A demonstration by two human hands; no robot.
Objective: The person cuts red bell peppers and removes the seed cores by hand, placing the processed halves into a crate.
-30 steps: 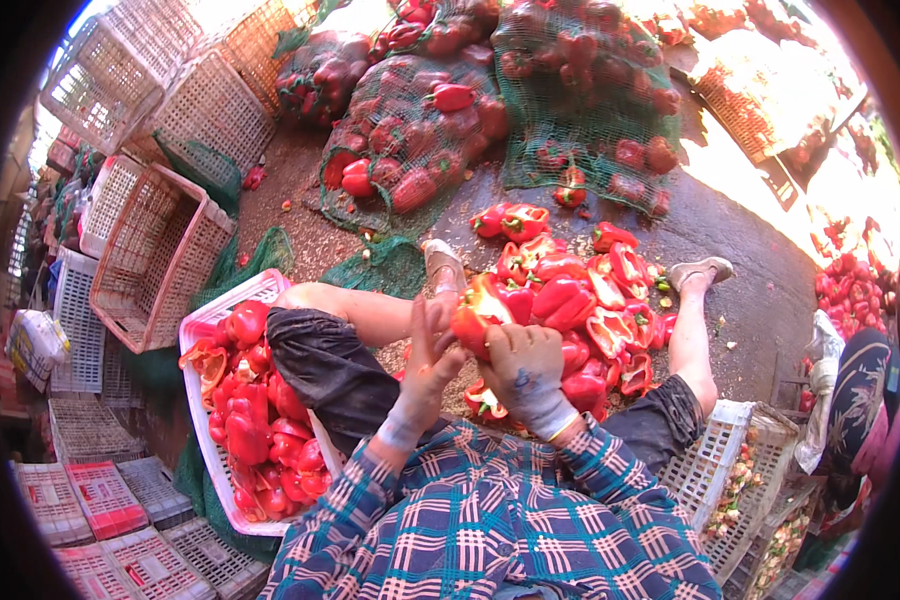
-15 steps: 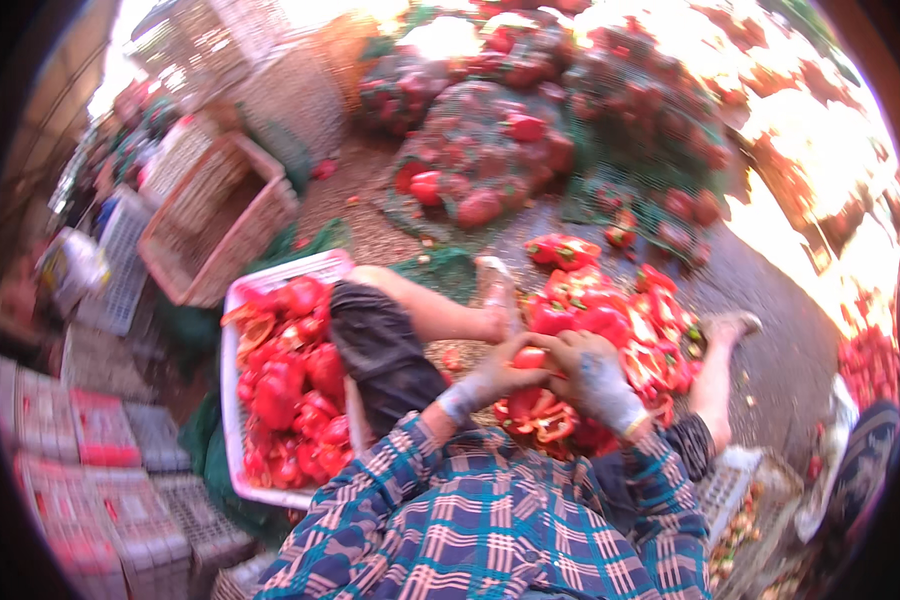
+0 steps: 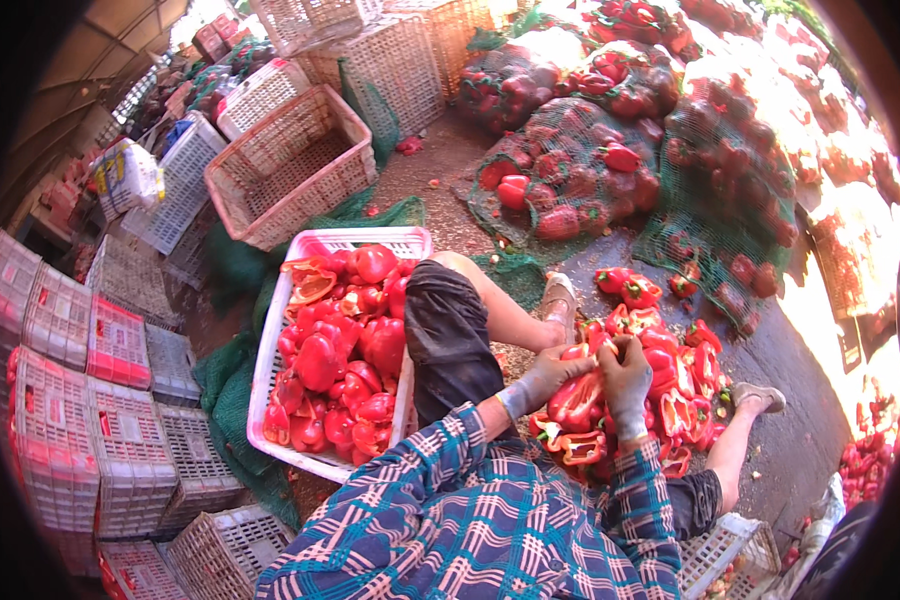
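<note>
Both of my gloved hands grip one red bell pepper (image 3: pixel 576 398) over my lap. My left hand (image 3: pixel 548 374) holds its left side and my right hand (image 3: pixel 625 378) closes on its top. Beneath and to the right lies a pile of cut red peppers (image 3: pixel 675 375) on the ground between my legs. Beside my left knee stands a white plastic crate (image 3: pixel 288 300) filled with red pepper pieces.
An empty pink basket (image 3: pixel 288 170) and several stacked white crates (image 3: pixel 90 400) stand to the left. Green net sacks of red peppers (image 3: pixel 590 160) lie ahead and to the right. My sandalled feet (image 3: pixel 558 296) rest beside the pile.
The view has swung to the right and downward, so the crate and stacked crates now show more. My hands stay together on a red pepper over the pile.
</note>
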